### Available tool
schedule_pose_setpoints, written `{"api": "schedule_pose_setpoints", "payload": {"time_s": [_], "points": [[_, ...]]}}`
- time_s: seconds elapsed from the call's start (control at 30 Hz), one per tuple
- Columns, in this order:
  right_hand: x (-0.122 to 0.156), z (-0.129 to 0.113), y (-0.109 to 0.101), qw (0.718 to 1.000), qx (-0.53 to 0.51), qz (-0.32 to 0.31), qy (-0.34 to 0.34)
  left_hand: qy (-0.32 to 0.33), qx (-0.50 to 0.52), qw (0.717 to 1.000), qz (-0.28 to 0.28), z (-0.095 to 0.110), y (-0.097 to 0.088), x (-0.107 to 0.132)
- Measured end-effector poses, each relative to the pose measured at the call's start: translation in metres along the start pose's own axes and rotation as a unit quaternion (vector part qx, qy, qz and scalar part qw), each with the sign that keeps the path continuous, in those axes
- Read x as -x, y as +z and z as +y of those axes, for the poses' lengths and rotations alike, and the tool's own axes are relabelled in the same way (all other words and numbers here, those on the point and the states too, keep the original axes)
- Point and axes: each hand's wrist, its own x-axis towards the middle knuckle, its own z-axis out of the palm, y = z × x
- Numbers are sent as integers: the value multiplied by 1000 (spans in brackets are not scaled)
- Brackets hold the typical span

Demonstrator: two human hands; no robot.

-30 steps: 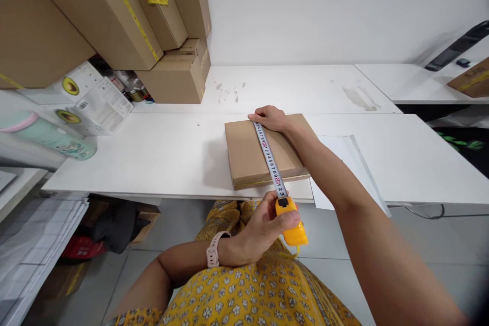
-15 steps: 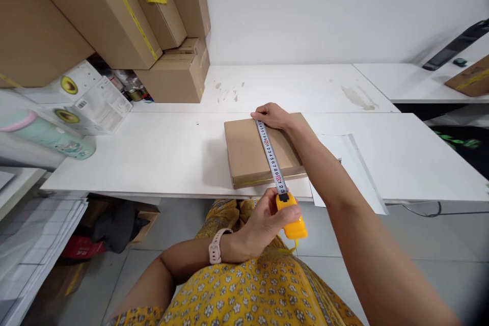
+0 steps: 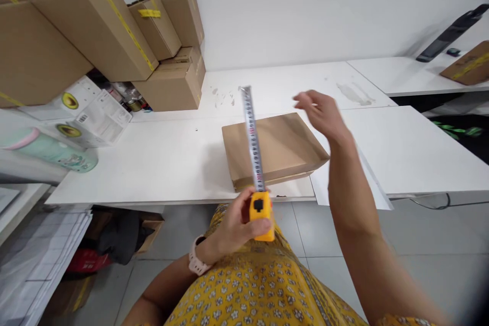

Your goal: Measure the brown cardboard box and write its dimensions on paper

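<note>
My left hand (image 3: pixel 239 221) is closed around a yellow tape measure (image 3: pixel 263 224) in front of the table's near edge. Its metal blade (image 3: pixel 252 137) sticks out, pointing away from me, over the left part of a flat brown cardboard box (image 3: pixel 284 142). The blade's far end is free, beyond the box's back edge. My right hand (image 3: pixel 319 112) is in the air above the box's back right side, holding nothing, with loosely bent fingers apart from the blade. The box lies flat near the front edge of the white table.
Stacked cardboard boxes (image 3: pixel 168 86) and a white avocado-print box (image 3: pixel 99 117) stand at the left, with a mint green bottle (image 3: pixel 57 150) beside them. A white paper sheet (image 3: pixel 367 183) is partly under my right forearm. A black bottle (image 3: pixel 451 35) lies far right.
My right hand has let go of the blade's end and moved right, off the box. My left hand has shifted left with the tape measure, and the blade has swung left and up.
</note>
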Motion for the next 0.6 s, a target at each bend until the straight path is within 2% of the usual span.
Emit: {"api": "schedule_pose_setpoints", "payload": {"time_s": [0.03, 0.07, 0.13, 0.2, 0.27, 0.37, 0.53, 0.6], "points": [[17, 7, -14, 996, 47, 50, 50, 33, -31, 999, 24, -1, -13, 7], [36, 16, -25, 985, 113, 73, 111, 65, -64, 994, 60, -3, -25, 14], [74, 36, -36, 965, 183, 23, 188, 116, -118, 975, 152, -11, -47, 24], [106, 54, -33, 967, 162, -35, 191, 120, -132, 960, 215, -19, -62, 29], [127, 64, -20, 983, 87, -68, 148, 91, -117, 963, 224, -22, -70, 29], [134, 57, -3, 995, 0, -43, 86, 58, -90, 975, 195, -4, -76, 27], [110, 12, -6, 998, -11, 42, 42, 120, -73, 966, 219, 55, -85, 19], [99, 1, -7, 997, 18, 66, 45, 132, -82, 963, 220, 70, -87, 15]]}}
